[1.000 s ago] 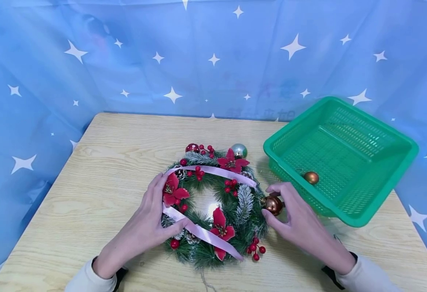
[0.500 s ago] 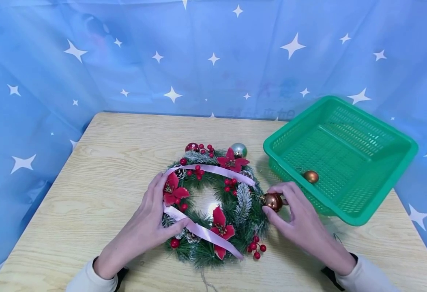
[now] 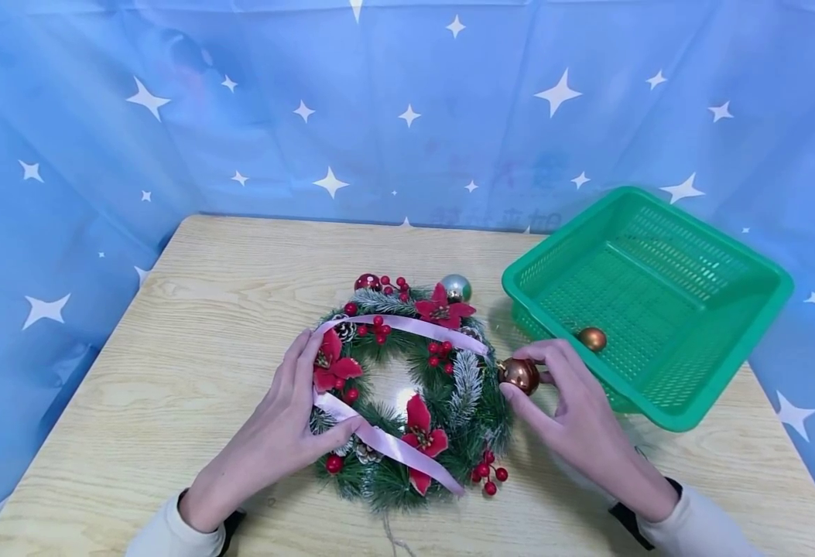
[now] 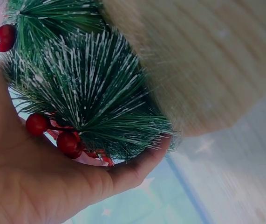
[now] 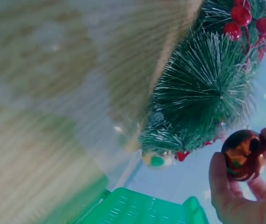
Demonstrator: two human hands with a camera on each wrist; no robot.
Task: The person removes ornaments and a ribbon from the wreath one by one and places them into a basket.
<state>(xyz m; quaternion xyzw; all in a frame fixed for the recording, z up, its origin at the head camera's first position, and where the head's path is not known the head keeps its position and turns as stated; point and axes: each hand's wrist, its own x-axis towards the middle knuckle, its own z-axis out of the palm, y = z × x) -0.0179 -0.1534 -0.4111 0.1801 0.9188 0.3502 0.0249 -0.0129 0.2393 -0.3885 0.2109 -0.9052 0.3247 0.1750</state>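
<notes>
A green Christmas wreath (image 3: pixel 386 495) with red poinsettias, berries, pine cones and a pink ribbon (image 3: pixel 379 442) lies on the table. My left hand (image 3: pixel 275 433) grips its left side, thumb over the ribbon; the left wrist view has the fingers curled around the frosted needles (image 4: pixel 86 79). At the wreath's right edge, my right hand (image 3: pixel 581 418) pinches a shiny copper bauble (image 3: pixel 521 376) between thumb and fingers. In the right wrist view the same bauble (image 5: pixel 245 156) is held beside the needles. Its hanger end points at the wreath; whether it is attached cannot be seen.
A green plastic basket (image 3: pixel 672 422) stands at the right with a small matte copper bauble (image 3: pixel 592 339) inside. A silver bauble (image 3: pixel 456 288) and a red dotted bauble (image 3: pixel 368 282) sit at the wreath's far edge. Twine (image 3: pixel 395 534) trails at the front.
My right hand has shifted slightly away from me with the copper bauble still pinched. My left hand and the wreath look the same.
</notes>
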